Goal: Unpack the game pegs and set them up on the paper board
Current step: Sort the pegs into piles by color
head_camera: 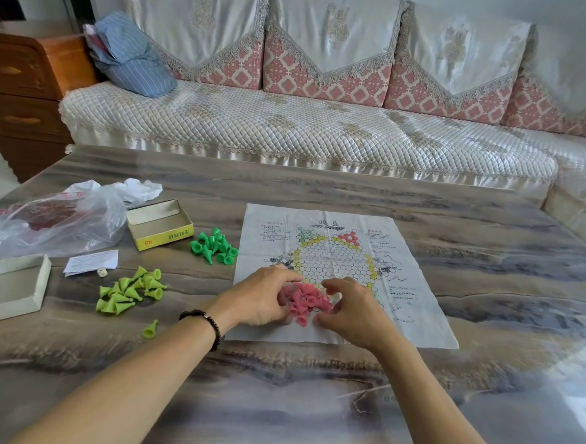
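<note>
Far left: a clear plastic bag (pixel 48 220) on the table (pixel 488 251), a white box lid (pixel 6 288) in front of it, and an open yellow-sided box (pixel 160 224) to its right. A small paper slip (pixel 92 262) lies near a loose pile of yellow-green pegs (pixel 131 289) — one stray peg (pixel 150 329) apart, nearer the camera. Darker green pegs (pixel 214 246) sit heaped just beside the left edge of the paper board (pixel 343 279). Left hand (pixel 263 297), dark bead bracelet (pixel 204 324) at the wrist: fingers curled, touching the left side of a pink peg cluster (pixel 305 301). Right hand (pixel 353 311): fingers bent and part-spread, closing on the cluster's right side. Whether any single peg is pinched — cannot tell. Pink pegs lie jumbled on the board's lower middle, cone-shaped, none clearly upright.
</note>
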